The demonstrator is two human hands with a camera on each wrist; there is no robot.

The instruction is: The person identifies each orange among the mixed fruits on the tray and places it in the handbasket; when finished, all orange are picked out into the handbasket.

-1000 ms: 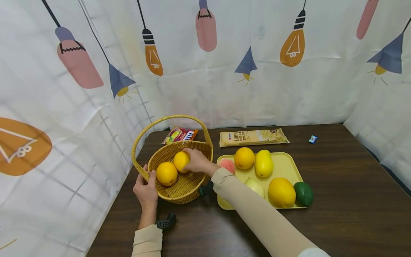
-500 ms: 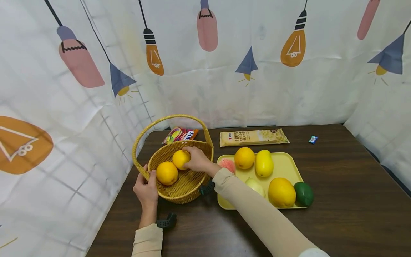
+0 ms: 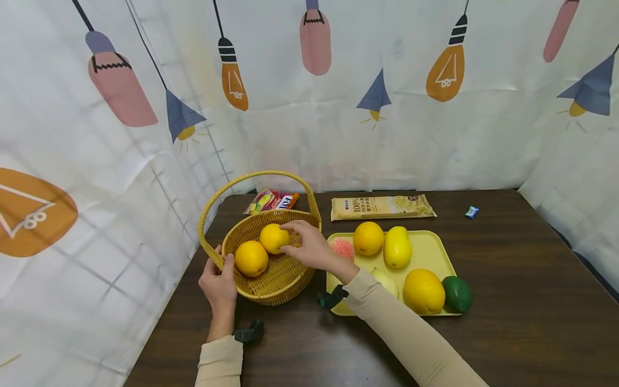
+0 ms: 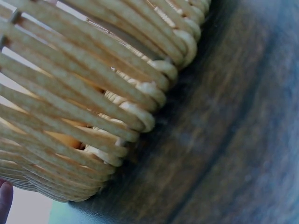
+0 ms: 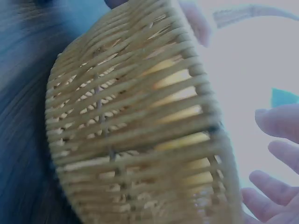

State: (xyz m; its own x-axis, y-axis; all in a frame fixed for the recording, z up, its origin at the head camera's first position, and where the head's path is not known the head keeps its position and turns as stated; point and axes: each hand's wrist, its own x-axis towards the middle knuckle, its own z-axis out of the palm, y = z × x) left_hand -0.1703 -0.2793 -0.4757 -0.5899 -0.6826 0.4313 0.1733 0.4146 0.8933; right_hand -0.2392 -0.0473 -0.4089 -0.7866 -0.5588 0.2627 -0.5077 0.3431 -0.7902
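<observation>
A woven yellow basket with a tall handle stands on the left of the table, two oranges inside. My left hand grips its left rim near the handle's base, thumb on top. One orange lies at the left in the basket; the other orange touches it from behind. My right hand hovers over the right rim, fingers spread and just off the rear orange. In the right wrist view its fingers look loose and hold nothing. Only a fingertip shows in the left wrist view, beside the wickerwork.
Right of the basket, a yellow tray bears an orange, several other fruits and a dark green avocado-like fruit. Behind lie a noodle packet, a red snack bag and a small blue wrapped candy.
My right hand has let go of the rear orange and drawn back to the right, its fingers opening. The left hand has stayed on the basket.
</observation>
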